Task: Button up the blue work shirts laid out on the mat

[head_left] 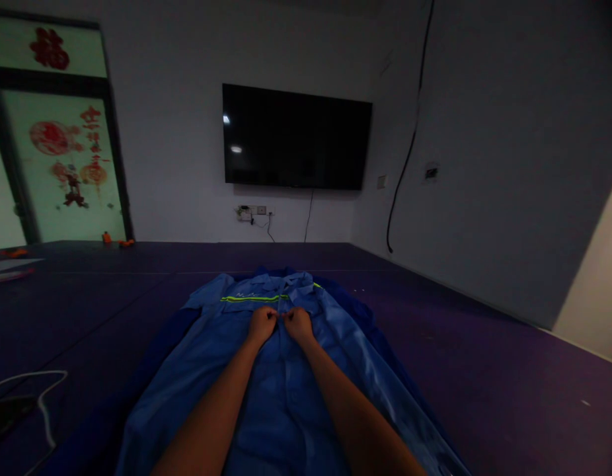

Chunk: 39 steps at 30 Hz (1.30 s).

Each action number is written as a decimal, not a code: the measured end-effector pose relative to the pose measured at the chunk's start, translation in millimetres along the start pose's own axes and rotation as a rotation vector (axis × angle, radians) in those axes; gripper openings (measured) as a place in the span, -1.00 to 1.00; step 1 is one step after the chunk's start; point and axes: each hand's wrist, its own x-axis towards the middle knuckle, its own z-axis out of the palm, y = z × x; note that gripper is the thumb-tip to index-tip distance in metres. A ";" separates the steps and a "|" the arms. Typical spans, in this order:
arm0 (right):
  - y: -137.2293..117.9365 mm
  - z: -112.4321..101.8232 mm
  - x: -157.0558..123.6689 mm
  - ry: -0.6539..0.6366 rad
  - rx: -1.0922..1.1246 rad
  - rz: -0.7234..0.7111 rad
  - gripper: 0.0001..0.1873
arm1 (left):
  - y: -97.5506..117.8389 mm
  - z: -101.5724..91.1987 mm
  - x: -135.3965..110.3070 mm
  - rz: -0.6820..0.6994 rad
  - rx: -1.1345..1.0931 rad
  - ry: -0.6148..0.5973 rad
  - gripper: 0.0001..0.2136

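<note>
A blue work shirt (259, 403) with a yellow-green stripe across the chest lies face up, its collar pointing away from me. Darker blue cloth (162, 344) shows beneath it on both sides. My left hand (262, 324) is closed at the front opening, just below the stripe, its fingertips pinching the shirt's edge. Close beside it, my right hand (298, 324) pinches the other side of the opening. The fingertips of both hands nearly meet. Whether a button sits between them is too small and dark to tell.
The shirt lies on a wide purple surface (484, 370). To the left are a white cable (44, 403) and a dark flat object (8, 416). Small orange items (106, 237) stand near the glass door (63, 165). A television (296, 139) hangs on the far wall.
</note>
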 end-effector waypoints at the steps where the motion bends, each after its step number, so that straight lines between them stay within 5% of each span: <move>1: 0.1 -0.5 -0.1 0.004 0.010 0.004 -0.86 | 0.0 0.0 -0.2 0.000 -0.006 0.003 -0.87; 12: -3.3 -6.7 -1.1 -0.016 0.162 0.006 -0.87 | -5.4 -0.2 2.6 -0.007 -0.102 0.000 -0.83; 39: -7.2 -5.1 -3.7 -0.063 0.122 0.048 -0.84 | -6.5 -2.4 0.5 0.014 -0.166 -0.017 -0.79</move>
